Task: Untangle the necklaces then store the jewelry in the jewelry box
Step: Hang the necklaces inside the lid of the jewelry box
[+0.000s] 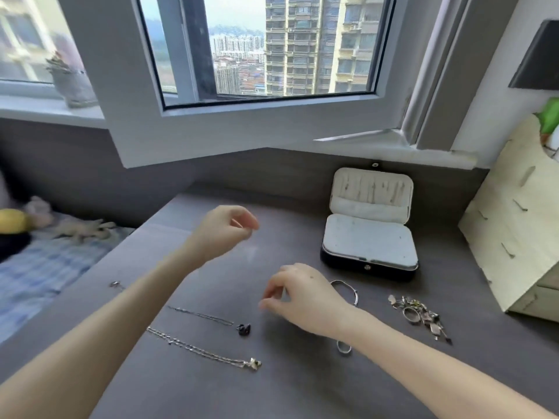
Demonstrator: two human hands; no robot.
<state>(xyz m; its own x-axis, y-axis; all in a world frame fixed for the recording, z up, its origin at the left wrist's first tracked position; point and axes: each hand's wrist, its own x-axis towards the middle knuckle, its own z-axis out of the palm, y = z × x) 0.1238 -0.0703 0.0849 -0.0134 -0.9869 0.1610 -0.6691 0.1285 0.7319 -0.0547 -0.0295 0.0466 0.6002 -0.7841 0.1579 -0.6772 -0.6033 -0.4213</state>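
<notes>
Closest to me on the gray desk [302,388] lies a silver necklace [199,349], stretched out straight, its pale pendant at the right end. Just beyond it lies a second necklace [201,314] with a dark pendant [243,329]; the two chains are apart, not crossing. A small ring [344,348] shows at the edge of my right forearm.

My right hand [302,297] hovers low over the desk with thumb and fingertips drawn together in a pinch. They are blurred, and I cannot tell whether a chain is between them. A silver bangle [351,293] lies just behind it, and a heap of rings and small jewelry [420,316] sits to the right, well apart from the necklaces.

My left hand [223,229] is raised higher, with fingers curled against the thumb; what they pinch I cannot tell.

Farther back stands the jewelry box [369,237], open. A pale flat panel covers its dark base, and its upright lid has cream lining with a row of small slots above a pocket. A pale wooden organiser [508,237] stands at the right edge.
</notes>
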